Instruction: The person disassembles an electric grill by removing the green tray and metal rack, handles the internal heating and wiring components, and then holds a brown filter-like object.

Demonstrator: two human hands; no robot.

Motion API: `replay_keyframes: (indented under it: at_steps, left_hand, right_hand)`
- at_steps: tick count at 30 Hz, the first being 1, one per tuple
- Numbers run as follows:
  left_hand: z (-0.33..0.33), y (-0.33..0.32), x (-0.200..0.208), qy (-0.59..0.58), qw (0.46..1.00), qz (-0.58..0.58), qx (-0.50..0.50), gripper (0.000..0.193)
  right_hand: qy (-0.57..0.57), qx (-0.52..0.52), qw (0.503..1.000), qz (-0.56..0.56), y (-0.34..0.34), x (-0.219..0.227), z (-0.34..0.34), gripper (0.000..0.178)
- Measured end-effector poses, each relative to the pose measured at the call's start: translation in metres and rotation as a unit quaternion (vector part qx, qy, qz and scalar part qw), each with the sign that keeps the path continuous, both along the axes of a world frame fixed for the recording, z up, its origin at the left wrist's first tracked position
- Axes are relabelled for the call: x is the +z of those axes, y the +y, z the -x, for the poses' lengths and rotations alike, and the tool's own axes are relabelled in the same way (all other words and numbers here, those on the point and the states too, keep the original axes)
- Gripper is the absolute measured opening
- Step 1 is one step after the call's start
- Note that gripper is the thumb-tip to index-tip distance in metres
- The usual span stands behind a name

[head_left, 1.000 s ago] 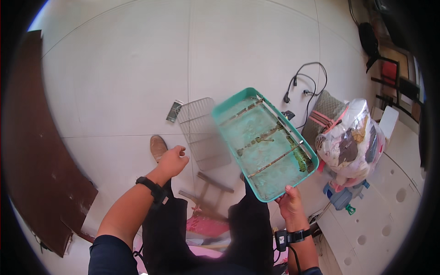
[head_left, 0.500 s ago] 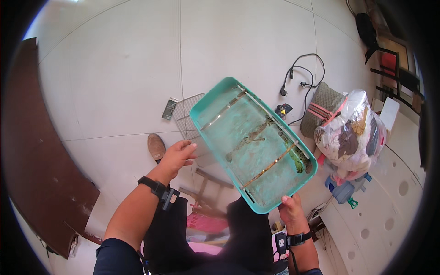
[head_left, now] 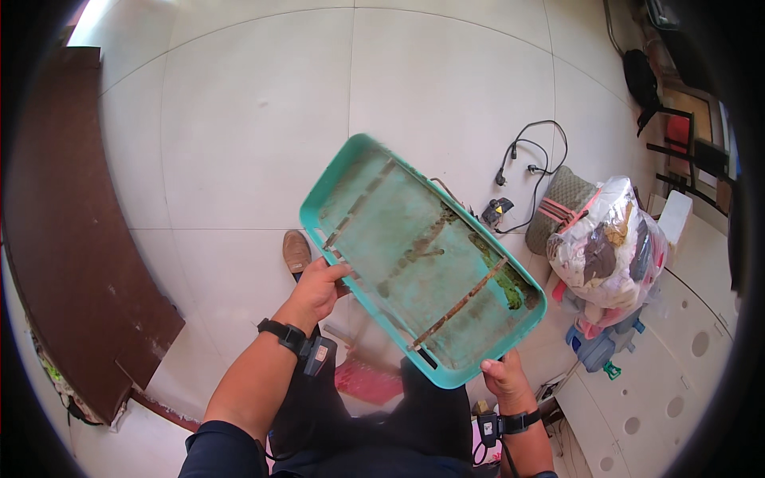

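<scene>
A teal plastic tray [head_left: 390,219] is held tilted in front of me, above the floor and my knees. Its inside is grimy, with brown dirt and a patch of green growth [head_left: 508,288] near the right end. Two thin metal bars cross it; the nearer bar [head_left: 458,307] looks rusty. My left hand [head_left: 317,292] is closed on the left long rim, its fingers partly hidden underneath. At the near right corner, my right hand [head_left: 504,378] grips the rim with the thumb on top, and its other fingers are mostly out of sight.
A dark brown panel [head_left: 76,239] stands along the left. To the right lie a black cable [head_left: 550,151], a small black-and-yellow device [head_left: 498,209], a quilted cushion [head_left: 562,199], a clear bag of cloths [head_left: 610,251] and a blue bottle [head_left: 598,350], beside a white cabinet [head_left: 669,374].
My left hand has gone from loose beside the tray to gripping its left rim. The tray has shifted left and slightly nearer. The wire rack and small card behind it no longer show.
</scene>
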State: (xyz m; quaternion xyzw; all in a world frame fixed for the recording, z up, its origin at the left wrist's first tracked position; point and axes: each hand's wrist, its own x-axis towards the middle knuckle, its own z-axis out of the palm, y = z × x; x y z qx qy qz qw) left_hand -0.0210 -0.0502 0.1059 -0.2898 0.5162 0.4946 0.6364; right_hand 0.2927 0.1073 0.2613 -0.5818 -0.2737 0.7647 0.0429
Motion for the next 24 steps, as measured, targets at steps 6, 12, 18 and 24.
replay_keyframes:
  at_steps: [6, 12, 18, 24]
  left_hand:
    - [0.010, -0.009, 0.003, 0.017, 0.999, 0.012, 0.025, 0.028]
    - [0.011, -0.018, 0.008, 0.026, 0.999, 0.016, 0.032, 0.032]
    - [0.010, -0.023, 0.003, 0.014, 1.000, 0.002, -0.019, 0.033]
    - [0.001, -0.060, -0.067, 0.172, 0.945, 0.068, -0.269, 0.054]
  right_hand:
    - [0.016, 0.006, 1.000, 0.012, -0.001, -0.004, 0.017, 0.089]
    - [0.028, 0.005, 1.000, 0.004, -0.003, -0.002, 0.020, 0.089]
    - [0.008, -0.015, 1.000, 0.016, -0.008, -0.004, 0.012, 0.087]
    - [-0.068, -0.007, 0.995, -0.073, 0.005, -0.018, -0.011, 0.088]
